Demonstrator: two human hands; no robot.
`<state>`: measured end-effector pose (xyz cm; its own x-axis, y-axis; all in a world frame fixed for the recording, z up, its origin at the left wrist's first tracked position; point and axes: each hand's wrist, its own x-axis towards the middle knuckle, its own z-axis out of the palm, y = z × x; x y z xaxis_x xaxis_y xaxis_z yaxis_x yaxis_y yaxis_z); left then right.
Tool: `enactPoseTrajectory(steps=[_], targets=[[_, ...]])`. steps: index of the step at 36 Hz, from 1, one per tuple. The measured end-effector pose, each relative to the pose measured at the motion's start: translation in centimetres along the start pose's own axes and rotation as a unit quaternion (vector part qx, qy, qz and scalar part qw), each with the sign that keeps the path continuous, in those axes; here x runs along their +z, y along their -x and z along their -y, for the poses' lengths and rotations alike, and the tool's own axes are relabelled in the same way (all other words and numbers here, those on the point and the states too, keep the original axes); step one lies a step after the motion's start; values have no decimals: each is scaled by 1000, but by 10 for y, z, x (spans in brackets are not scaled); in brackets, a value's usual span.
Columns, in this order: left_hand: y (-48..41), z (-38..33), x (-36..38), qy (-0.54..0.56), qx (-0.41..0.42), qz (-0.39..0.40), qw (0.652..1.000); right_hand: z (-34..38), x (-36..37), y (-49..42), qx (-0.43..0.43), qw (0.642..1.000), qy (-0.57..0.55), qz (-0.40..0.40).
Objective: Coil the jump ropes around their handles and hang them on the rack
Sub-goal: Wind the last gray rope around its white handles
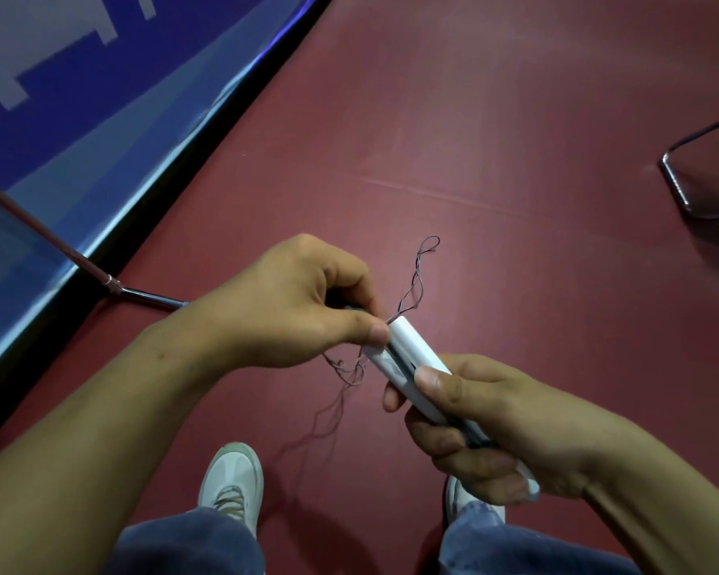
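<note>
Above the dark red floor [494, 118], the left hand [291, 300] pinches the thin dark wire jump rope [416, 280] with curled fingers at the tip of two white plastic handles [409, 346] — loose loops spilling around it — while the right hand [499, 429] grips the handles' lower half.

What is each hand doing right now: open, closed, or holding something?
Left hand: pinches the thin jump rope cord at the handles' upper end.
Right hand: grips the two white handles together.
</note>
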<state>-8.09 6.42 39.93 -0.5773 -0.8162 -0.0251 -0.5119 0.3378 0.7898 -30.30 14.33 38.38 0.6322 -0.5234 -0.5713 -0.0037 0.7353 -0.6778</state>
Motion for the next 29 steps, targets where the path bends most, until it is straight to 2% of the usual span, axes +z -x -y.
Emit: enactPoseTrajectory(steps=[13,16,19,21,24,29], targets=[[-4,19,1,204,-31,20,978,5,15,3,-78,997,6,-16],[-1,22,13,249,-49,59,965,7,14,6,-101,994,5,-38],[5,22,24,277,-87,120,949,11,12,8,-108,987,39,-113],[7,23,26,230,-112,139,957,11,8,6,-93,972,111,-183],[8,21,27,65,-117,133,982,9,-2,-1,-74,936,229,-255],[10,4,35,-136,-77,108,982,3,-12,-13,-72,836,445,-312]])
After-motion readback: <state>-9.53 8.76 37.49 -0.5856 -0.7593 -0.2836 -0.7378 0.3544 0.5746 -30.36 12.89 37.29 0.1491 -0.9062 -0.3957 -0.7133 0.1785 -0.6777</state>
